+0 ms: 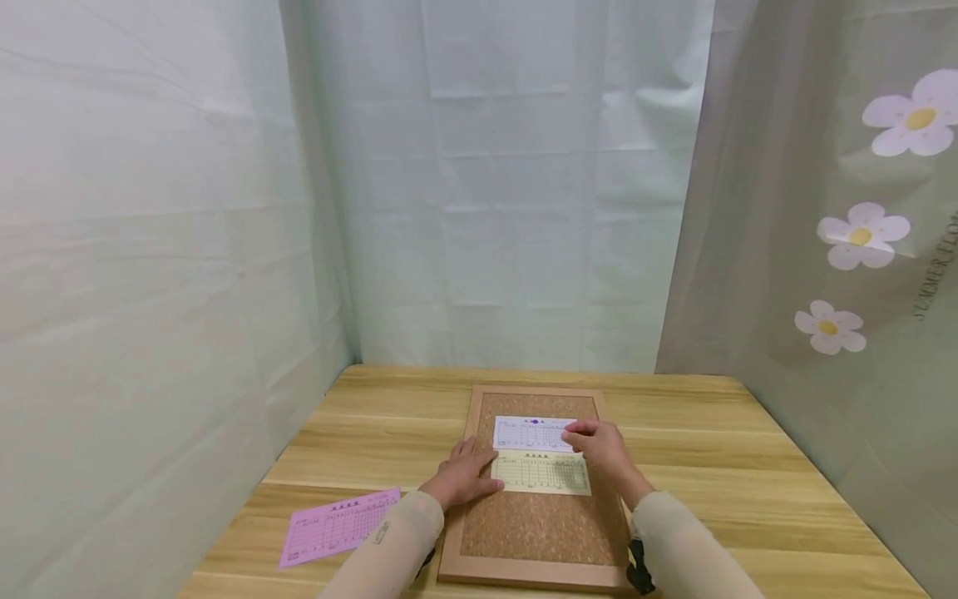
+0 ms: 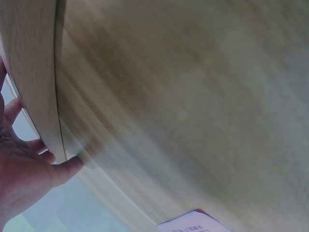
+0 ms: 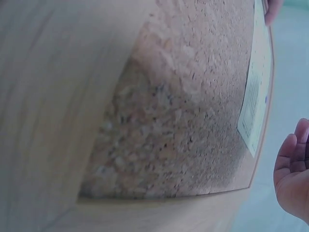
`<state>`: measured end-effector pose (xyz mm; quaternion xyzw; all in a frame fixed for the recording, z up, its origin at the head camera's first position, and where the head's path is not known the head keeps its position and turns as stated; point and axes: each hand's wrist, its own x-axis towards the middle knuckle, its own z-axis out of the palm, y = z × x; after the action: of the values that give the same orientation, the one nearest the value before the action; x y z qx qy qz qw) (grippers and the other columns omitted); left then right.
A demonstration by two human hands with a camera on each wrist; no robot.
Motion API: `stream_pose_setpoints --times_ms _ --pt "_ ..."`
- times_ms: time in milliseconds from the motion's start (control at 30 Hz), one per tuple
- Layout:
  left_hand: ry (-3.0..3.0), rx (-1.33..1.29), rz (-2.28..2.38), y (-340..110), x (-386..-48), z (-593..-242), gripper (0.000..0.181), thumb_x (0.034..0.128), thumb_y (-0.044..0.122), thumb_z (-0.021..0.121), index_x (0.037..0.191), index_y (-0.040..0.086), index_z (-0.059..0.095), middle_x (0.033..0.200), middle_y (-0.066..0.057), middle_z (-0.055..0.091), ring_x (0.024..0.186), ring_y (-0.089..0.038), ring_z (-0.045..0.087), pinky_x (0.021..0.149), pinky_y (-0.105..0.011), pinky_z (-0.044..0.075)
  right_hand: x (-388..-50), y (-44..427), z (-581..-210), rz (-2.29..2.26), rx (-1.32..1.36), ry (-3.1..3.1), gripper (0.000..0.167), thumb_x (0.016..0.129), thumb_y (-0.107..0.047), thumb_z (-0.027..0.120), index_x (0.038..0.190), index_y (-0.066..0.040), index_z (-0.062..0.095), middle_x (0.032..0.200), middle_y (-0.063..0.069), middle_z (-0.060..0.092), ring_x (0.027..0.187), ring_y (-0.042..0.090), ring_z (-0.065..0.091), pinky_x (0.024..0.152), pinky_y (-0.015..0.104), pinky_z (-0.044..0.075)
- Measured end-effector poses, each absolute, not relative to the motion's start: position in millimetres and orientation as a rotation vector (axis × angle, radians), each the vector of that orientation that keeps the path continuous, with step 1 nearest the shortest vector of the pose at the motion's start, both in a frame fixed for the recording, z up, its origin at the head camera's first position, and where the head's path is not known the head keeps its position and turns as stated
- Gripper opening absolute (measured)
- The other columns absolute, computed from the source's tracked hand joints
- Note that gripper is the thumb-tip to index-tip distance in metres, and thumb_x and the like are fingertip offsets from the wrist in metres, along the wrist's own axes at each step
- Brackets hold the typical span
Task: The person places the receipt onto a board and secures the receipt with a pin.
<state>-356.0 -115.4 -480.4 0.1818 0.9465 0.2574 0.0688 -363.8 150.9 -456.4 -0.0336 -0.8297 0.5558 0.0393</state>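
A cork board (image 1: 542, 537) with a wooden frame lies on the table. On its cork, a white printed slip (image 1: 524, 434) lies just above a pale yellow printed slip (image 1: 542, 474). A small round purple spot (image 1: 535, 422) shows at the white slip's top middle. My left hand (image 1: 464, 476) rests spread over the board's left frame, its thumb at the yellow slip's left edge. At the white slip's right end, the bent thumb and forefinger of my right hand (image 1: 602, 449) pinch the paper; the fingertips cover that end. Both hands also show in their wrist views.
A pink printed slip (image 1: 340, 526) lies on the wooden table (image 1: 688, 433), left of the board and partly behind the left sleeve. Pale curtains (image 1: 516, 208) hang behind and on both sides, the right one printed with white flowers (image 1: 861, 237).
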Motion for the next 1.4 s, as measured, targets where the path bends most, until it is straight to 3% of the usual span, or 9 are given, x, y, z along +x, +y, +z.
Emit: stream_pose_setpoints --times_ms 333,1000,1400 --pt "2.843 0.528 0.779 -115.3 -356.0 -479.9 0.063 0.0923 0.038 0.07 0.146 0.012 0.051 0.158 -0.027 0.02 0.146 -0.046 0.015 0.107 -0.068 0.024 -364.8 143.1 -455.6 1.708 -0.073 -2.561 0.011 0.095 -0.014 0.069 0.1 -0.005 0.072 0.093 0.006 0.067 0.083 0.022 0.059 0.077 0.04 0.05" --pt "2.853 0.549 0.758 -114.4 -357.9 -481.7 0.062 0.0921 0.038 0.071 0.144 0.011 0.052 0.158 -0.028 0.022 0.145 -0.046 0.017 0.107 -0.068 0.024 -377.4 128.7 -465.2 1.629 -0.024 -2.579 0.011 0.091 -0.013 0.072 0.099 -0.005 0.074 0.092 0.005 0.07 0.08 0.021 0.06 0.065 0.032 0.048" --pt "2.86 0.536 0.734 -114.5 -357.7 -480.7 0.062 0.0923 0.039 0.07 0.144 0.011 0.052 0.158 -0.027 0.022 0.145 -0.046 0.017 0.108 -0.067 0.025 -382.0 124.4 -468.5 1.634 -0.016 -2.627 0.013 0.092 -0.017 0.072 0.101 -0.008 0.075 0.095 0.003 0.069 0.082 0.02 0.061 0.068 0.033 0.05"
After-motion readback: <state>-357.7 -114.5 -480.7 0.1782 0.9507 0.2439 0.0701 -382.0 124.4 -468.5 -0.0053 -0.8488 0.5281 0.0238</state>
